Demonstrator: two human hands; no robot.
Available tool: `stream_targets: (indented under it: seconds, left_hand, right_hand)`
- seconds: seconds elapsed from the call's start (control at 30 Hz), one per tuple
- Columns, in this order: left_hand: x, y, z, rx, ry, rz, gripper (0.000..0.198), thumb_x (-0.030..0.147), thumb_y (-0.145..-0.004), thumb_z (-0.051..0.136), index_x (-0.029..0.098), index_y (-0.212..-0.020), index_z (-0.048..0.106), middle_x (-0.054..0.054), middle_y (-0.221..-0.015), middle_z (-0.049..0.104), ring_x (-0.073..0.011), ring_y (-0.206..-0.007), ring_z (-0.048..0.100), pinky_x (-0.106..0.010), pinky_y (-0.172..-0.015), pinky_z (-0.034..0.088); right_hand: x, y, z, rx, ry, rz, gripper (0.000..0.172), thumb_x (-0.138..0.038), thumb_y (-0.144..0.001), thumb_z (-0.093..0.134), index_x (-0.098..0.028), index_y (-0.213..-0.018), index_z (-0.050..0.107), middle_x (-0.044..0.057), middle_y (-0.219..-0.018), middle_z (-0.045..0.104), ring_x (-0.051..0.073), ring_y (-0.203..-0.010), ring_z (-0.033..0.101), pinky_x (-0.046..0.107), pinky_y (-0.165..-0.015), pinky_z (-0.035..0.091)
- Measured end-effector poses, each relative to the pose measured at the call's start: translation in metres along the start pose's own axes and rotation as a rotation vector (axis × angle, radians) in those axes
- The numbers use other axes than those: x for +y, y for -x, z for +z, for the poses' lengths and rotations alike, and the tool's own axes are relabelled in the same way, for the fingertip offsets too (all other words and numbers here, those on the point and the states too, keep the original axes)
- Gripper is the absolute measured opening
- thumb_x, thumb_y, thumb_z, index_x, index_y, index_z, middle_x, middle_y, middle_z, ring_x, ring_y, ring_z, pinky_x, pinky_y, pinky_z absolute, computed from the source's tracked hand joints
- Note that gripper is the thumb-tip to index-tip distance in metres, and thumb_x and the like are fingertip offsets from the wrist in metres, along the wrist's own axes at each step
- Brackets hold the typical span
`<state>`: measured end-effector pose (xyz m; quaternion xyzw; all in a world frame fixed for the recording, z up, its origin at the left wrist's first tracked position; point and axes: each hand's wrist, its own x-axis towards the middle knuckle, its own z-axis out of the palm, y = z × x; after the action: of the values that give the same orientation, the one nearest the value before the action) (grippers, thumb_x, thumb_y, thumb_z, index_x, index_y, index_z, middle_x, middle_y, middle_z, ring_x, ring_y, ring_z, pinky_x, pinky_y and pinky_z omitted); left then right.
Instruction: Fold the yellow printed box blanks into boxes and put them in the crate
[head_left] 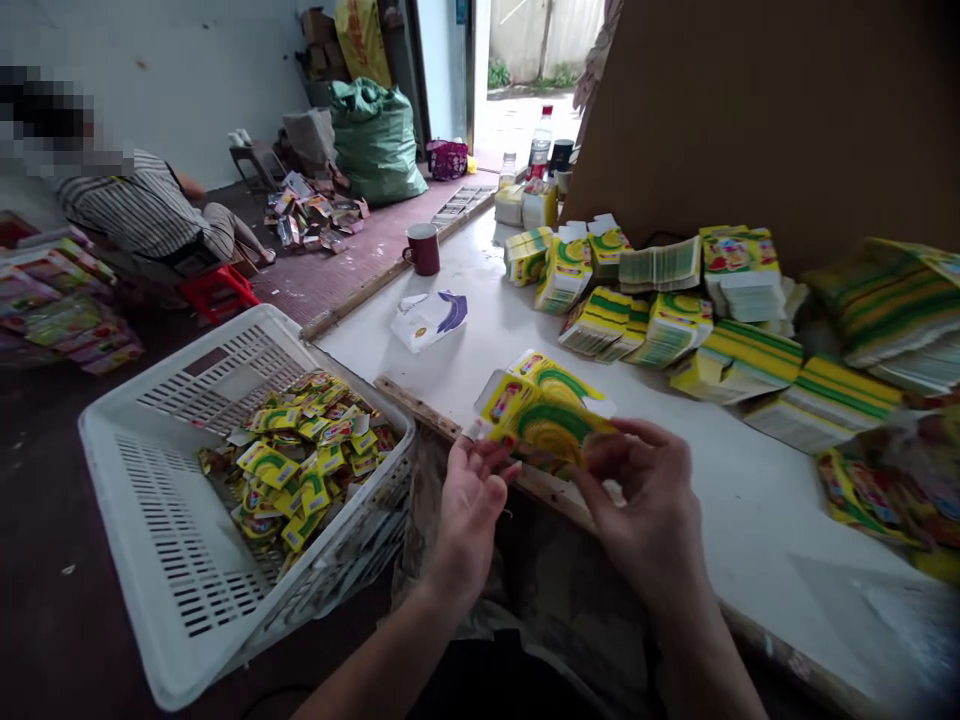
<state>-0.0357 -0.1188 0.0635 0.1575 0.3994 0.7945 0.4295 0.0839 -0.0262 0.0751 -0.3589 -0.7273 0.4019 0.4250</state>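
Observation:
A yellow and green carton (pixel 551 425) with printed pictures is tilted over the table's near edge. My right hand (pixel 649 490) pinches its right end between thumb and fingers. At the carton's left end is my left hand (pixel 472 505), palm up with fingers apart and slightly curled. Its fingertips are close to the end flap; whether they touch it I cannot tell. Just behind lies another yellow carton (pixel 562 375) on the white table (pixel 480 350), partly covered by the first. To my left a white plastic basket (pixel 157 520) holds many small yellow cartons (pixel 300 460).
Stacks of flat yellow cartons (pixel 735 360) line the table's right side. A dark red mug (pixel 422 250) and a white and purple piece (pixel 429 318) stand or lie farther back, with bottles (pixel 540 145) beyond. A person (pixel 142 200) sits at the left near a green sack (pixel 375 145).

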Motion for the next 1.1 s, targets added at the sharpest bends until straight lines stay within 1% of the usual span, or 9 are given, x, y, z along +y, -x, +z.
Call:
stream_targets:
  seconds: [0.13, 0.23, 0.37, 0.5, 0.63, 0.7, 0.9, 1.0, 1.1]
  left_hand:
    - [0.004, 0.007, 0.002, -0.063, 0.085, -0.090, 0.050, 0.052, -0.074, 0.070, 0.020, -0.112, 0.063, -0.009, -0.107, 0.065, -0.0276, -0.112, 0.057, -0.039, -0.099, 0.043]
    - [0.006, 0.009, 0.001, -0.001, 0.152, -0.032, 0.036, 0.053, -0.079, 0.061, 0.021, -0.094, 0.063, -0.003, -0.081, 0.058, -0.0189, -0.083, 0.060, -0.037, -0.091, 0.048]
    - [0.003, 0.009, -0.006, 0.100, -0.023, 0.080, 0.034, 0.055, -0.082, 0.060, 0.022, -0.083, 0.055, 0.001, -0.074, 0.048, -0.0127, -0.071, 0.052, -0.030, -0.086, 0.049]
    - [0.002, 0.006, -0.011, -0.065, -0.218, 0.037, 0.064, 0.068, -0.065, 0.070, 0.022, -0.107, 0.059, -0.005, -0.096, 0.062, -0.0200, -0.090, 0.060, -0.033, -0.085, 0.051]
    - [0.010, 0.002, -0.010, -0.109, -0.400, -0.029, 0.030, 0.044, -0.073, 0.076, 0.017, -0.084, 0.071, -0.004, -0.076, 0.070, -0.0174, -0.071, 0.063, -0.031, -0.071, 0.053]
    - [0.018, -0.002, -0.012, -0.183, -0.422, -0.050, 0.028, 0.043, -0.075, 0.075, 0.017, -0.084, 0.074, -0.006, -0.079, 0.073, -0.0201, -0.074, 0.066, -0.034, -0.073, 0.054]
    - [0.047, -0.011, -0.023, -0.556, -0.480, -0.123, 0.104, 0.088, -0.060, 0.050, 0.018, -0.138, 0.049, -0.017, -0.135, 0.058, -0.0351, -0.123, 0.055, -0.048, -0.104, 0.041]
    - [0.044, -0.005, -0.018, -0.667, -0.871, -0.165, 0.089, 0.063, -0.060, 0.077, 0.021, -0.134, 0.051, -0.013, -0.130, 0.061, -0.0330, -0.114, 0.059, -0.045, -0.097, 0.047]
    - [0.029, 0.005, -0.008, -0.621, -1.081, -0.045, 0.067, 0.039, -0.068, 0.078, 0.022, -0.127, 0.051, -0.010, -0.119, 0.064, -0.0282, -0.105, 0.062, -0.040, -0.090, 0.050]
  right_hand:
    - [-0.019, 0.036, 0.012, -0.368, -0.291, 0.151, 0.049, -0.013, -0.084, 0.059, -0.029, -0.127, 0.039, -0.001, -0.089, 0.060, 0.014, -0.074, 0.062, 0.027, -0.067, 0.053]
    - [-0.027, 0.055, 0.025, -0.452, -0.393, 0.255, 0.051, -0.018, -0.081, 0.066, -0.028, -0.125, 0.042, -0.001, -0.089, 0.061, 0.015, -0.080, 0.062, 0.028, -0.073, 0.052]
    - [-0.025, 0.061, 0.037, -0.431, -0.332, 0.265, 0.059, -0.024, -0.073, 0.076, -0.024, -0.125, 0.048, 0.000, -0.088, 0.062, 0.017, -0.079, 0.061, 0.027, -0.072, 0.051]
    - [-0.013, 0.049, 0.023, -0.325, -0.309, 0.253, 0.038, -0.025, -0.082, 0.068, -0.025, -0.118, 0.056, -0.001, -0.080, 0.063, 0.015, -0.071, 0.061, 0.024, -0.063, 0.050]
    - [-0.002, 0.038, -0.009, -0.355, -0.257, 0.115, 0.012, -0.023, -0.085, 0.065, -0.027, -0.095, 0.071, 0.000, -0.086, 0.072, 0.018, -0.077, 0.067, 0.024, -0.067, 0.053]
    - [0.001, 0.034, -0.025, -0.339, -0.181, 0.025, 0.017, -0.020, -0.087, 0.063, -0.029, -0.096, 0.073, 0.000, -0.085, 0.072, 0.018, -0.075, 0.067, 0.025, -0.065, 0.053]
    - [0.002, 0.029, -0.052, -0.419, 0.334, -0.399, 0.039, -0.014, -0.088, 0.055, -0.040, -0.113, 0.070, 0.002, -0.088, 0.072, 0.020, -0.077, 0.065, 0.034, -0.070, 0.054]
    - [0.000, 0.037, -0.042, -0.433, 0.471, -0.489, 0.037, -0.022, -0.087, 0.060, -0.046, -0.114, 0.067, 0.001, -0.095, 0.072, 0.027, -0.094, 0.064, 0.053, -0.098, 0.044]
    - [-0.006, 0.047, -0.024, -0.114, 0.389, -0.388, 0.056, -0.029, -0.083, 0.068, -0.042, -0.134, 0.052, 0.005, -0.131, 0.059, 0.035, -0.126, 0.049, 0.062, -0.111, 0.027]
